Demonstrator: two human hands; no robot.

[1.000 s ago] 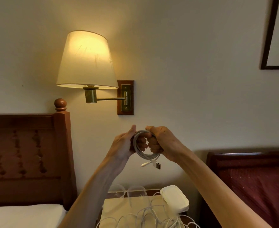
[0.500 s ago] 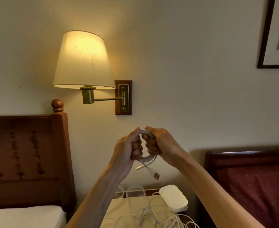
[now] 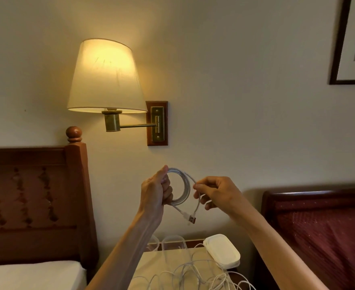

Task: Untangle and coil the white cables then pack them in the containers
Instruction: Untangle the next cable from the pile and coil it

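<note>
My left hand point(image 3: 156, 192) grips a coiled white cable point(image 3: 185, 186) held up in front of the wall. Its USB plug point(image 3: 191, 219) dangles below the coil. My right hand point(image 3: 216, 193) pinches a loose strand of the same cable just right of the coil. Down on the bedside table point(image 3: 151, 266) lies a tangle of white cables point(image 3: 193, 275). Clear containers point(image 3: 173, 243) stand at the table's back, and a stack of white lids point(image 3: 223, 251) sits at its right.
A lit wall lamp point(image 3: 105, 80) hangs above the hands. A wooden headboard point(image 3: 34, 201) and white bedding point(image 3: 32, 275) are on the left. A second bed with a red cover point(image 3: 323, 237) is on the right. A framed picture point(image 3: 352, 40) hangs top right.
My hands have drawn apart. The right hand let go of the coil and now pinches a loose strand, while the left hand keeps the coil. The plug hangs lower.
</note>
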